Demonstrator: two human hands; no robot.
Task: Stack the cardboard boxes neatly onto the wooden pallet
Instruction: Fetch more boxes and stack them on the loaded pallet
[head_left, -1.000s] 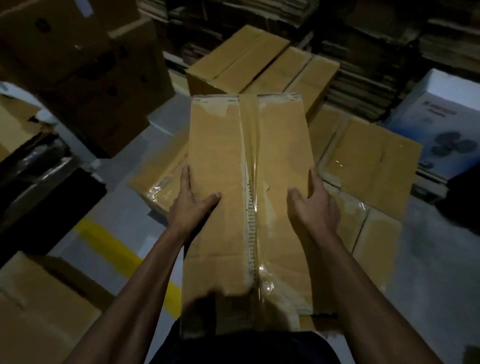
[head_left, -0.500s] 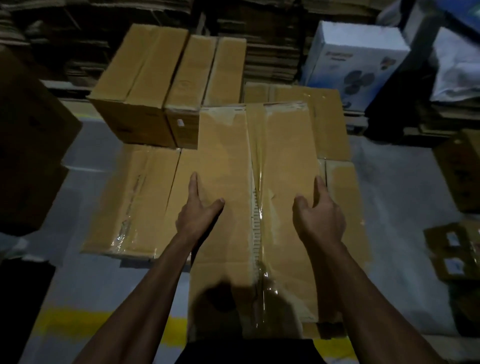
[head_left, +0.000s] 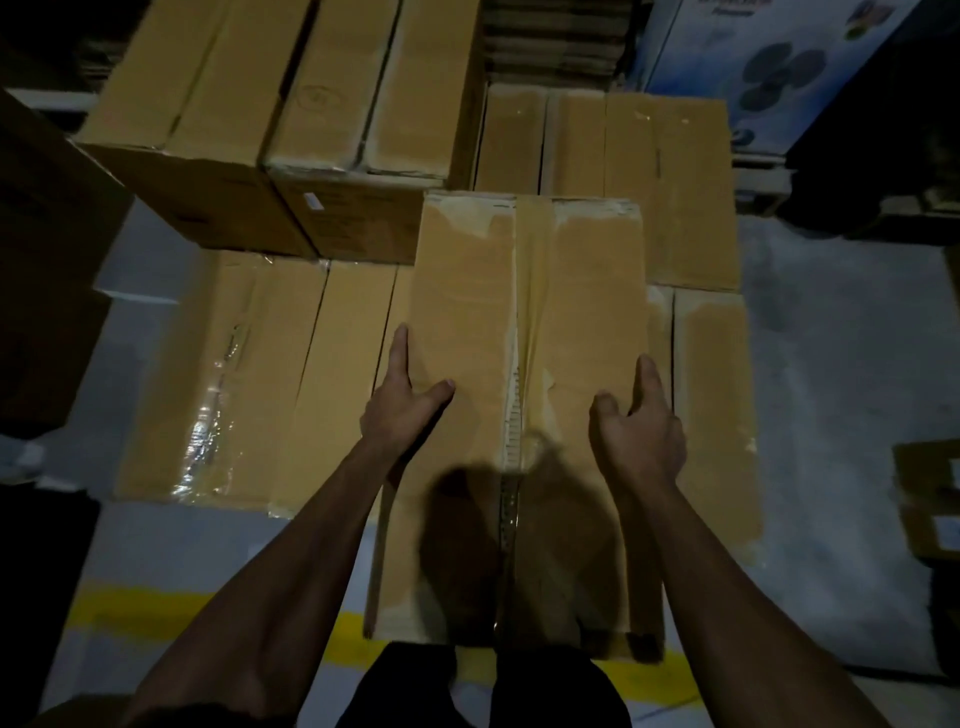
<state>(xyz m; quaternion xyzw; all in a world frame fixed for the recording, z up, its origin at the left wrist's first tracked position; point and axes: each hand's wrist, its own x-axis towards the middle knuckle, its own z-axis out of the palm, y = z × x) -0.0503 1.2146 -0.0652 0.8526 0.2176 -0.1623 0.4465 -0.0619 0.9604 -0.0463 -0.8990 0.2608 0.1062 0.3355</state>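
Hands at work in a dim warehouse: the left hand (head_left: 402, 402) and right hand (head_left: 641, 431) clasp a long taped cardboard box (head_left: 519, 364) by its two long sides, thumbs lying on its top face and fingers wrapped down over the edges, a grip that seems chosen to keep the load level. Carried lengthwise away from the body, the box hangs above a lower layer of boxes (head_left: 270, 374), apparently being lined up with their seams. A second tier (head_left: 291, 104) rises at the far left, and the carried box's far end sits close beside it, suggesting that is where it belongs. No wooden pallet can be made out beneath the stack. A yellow floor line (head_left: 130, 608) runs near the person's feet; a white fan carton (head_left: 769, 73) stands beyond.
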